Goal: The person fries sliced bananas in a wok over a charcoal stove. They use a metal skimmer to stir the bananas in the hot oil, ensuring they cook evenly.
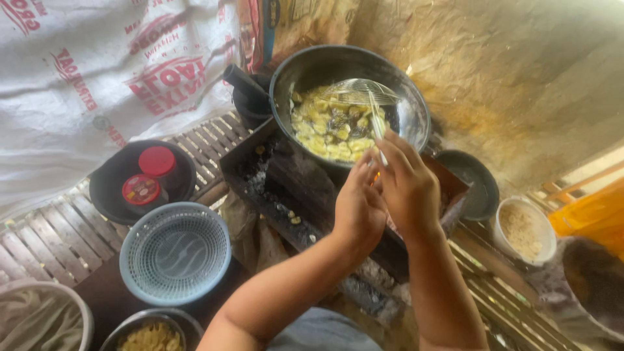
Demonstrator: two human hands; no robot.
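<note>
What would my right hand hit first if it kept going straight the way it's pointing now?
Probably the wire skimmer that the right hand holds, then the yellow frying pieces in the black wok; depth is hard to judge.

Two bare forearms enter from the bottom edge, uncovered from elbow to wrist, with no sleeves, watch, bracelet or gloves in sight. The left hand (357, 211) and right hand (409, 188) are likewise bare, and no rings show on the fingers (396, 146). Between the arms, at the lower edge, a patch of grey-blue cloth (322, 331) marks the person's clothing.
</note>
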